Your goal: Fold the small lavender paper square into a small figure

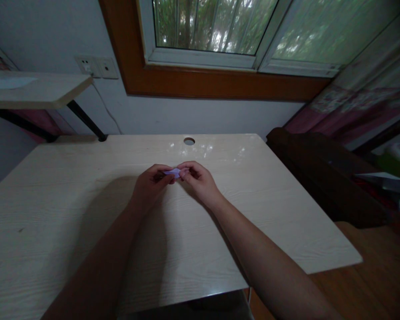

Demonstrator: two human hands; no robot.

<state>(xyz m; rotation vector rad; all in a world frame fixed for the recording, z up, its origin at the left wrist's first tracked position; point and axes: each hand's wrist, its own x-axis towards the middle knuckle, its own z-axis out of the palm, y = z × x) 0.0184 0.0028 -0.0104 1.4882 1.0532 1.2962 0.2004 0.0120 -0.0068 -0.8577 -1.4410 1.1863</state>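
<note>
Between my two hands is a small piece of folded purple paper [174, 172], just above or on the desk. My left hand [153, 182] pinches its left end between thumb and fingers. The right end is pinched by my right hand [199, 178], with the thumb in front and the fingers curled behind. My fingers cover much of the paper, so its full shape is hidden. Under both hands spreads the pale wood-grain desk [96, 213], with their shadows falling to the left.
A raised shelf [53, 91] on black legs stands on the desk's left. A round cable hole [189, 141] lies near the back edge. Behind are a wall socket [96, 67] with a white cord and a window [213, 26]. Dark wooden furniture [323, 178] borders the right side.
</note>
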